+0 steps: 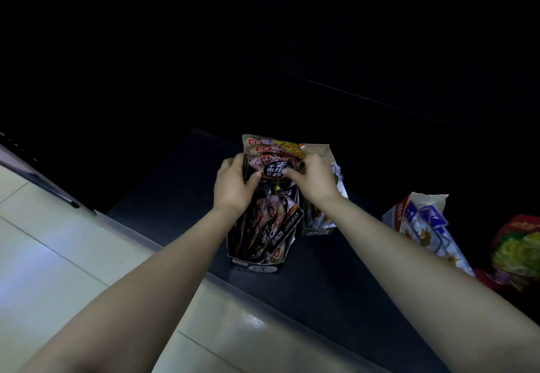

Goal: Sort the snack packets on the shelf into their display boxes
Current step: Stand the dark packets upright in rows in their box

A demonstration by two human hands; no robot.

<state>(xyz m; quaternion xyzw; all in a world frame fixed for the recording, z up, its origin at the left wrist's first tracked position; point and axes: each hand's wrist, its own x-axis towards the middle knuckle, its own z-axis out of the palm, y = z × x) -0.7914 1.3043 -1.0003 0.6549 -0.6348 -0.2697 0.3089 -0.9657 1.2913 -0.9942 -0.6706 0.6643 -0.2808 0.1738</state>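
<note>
The left hand (233,185) and right hand (314,178) gripped brown foil packets (274,163). Beneath their fingers, one black cardboard box (257,269) held dark packets (271,220).

Front snack packet (273,165) reads "红派" and "手撕".

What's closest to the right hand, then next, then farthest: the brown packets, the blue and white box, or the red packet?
1. The brown packets, gripped by the right hand, in the middle.
2. The blue and white box, off to the right.
3. The red packet, at the far right edge.
</note>
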